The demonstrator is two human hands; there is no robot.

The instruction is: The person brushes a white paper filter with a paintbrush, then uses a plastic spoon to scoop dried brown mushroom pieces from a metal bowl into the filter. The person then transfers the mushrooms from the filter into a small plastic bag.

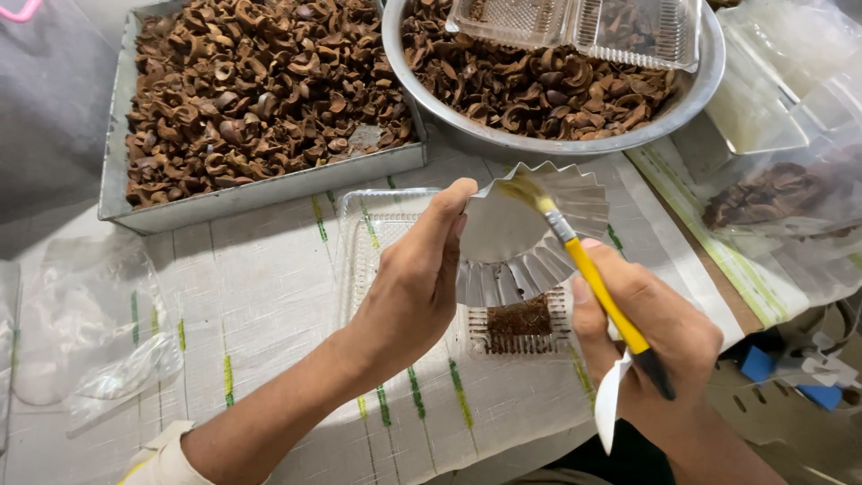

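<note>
Fluted metal mould (530, 238), silver, crimped edge, tilted up on its side, held between the two hands, just above a clear plastic clamshell tray (377, 242). Left hand (413, 287) grasps the mould from its left edge, thumb up along the rim, fingers wrapped behind. Right hand (655, 341) clenched round a yellow-handled brush (593, 278), bristles touching the mould's inner face near the top rim; handle runs down through the fist, black tip poking out below. Same right hand also has a white plastic spoon (611, 404) tucked under the fingers, pointing down. Under the mould, right compartment of the clamshell tray holds a patch of brown crumbs (519, 319); left compartment is partly hidden by the left hand. Tray lies on a white woven cloth (260, 287) with green stripes. Beyond the left hand, a rectangular metal tray (121, 202) heaped with brown dried shell pieces (251, 90). Beyond the right hand, a round steel bowl (539, 142) of the same brown pieces, with another clear plastic container (575, 27) resting on top. Right of the right hand, clear plastic bags (781, 189), one with dark brown bits. Far left of the left arm, a crumpled clear bag (99, 341).
</note>
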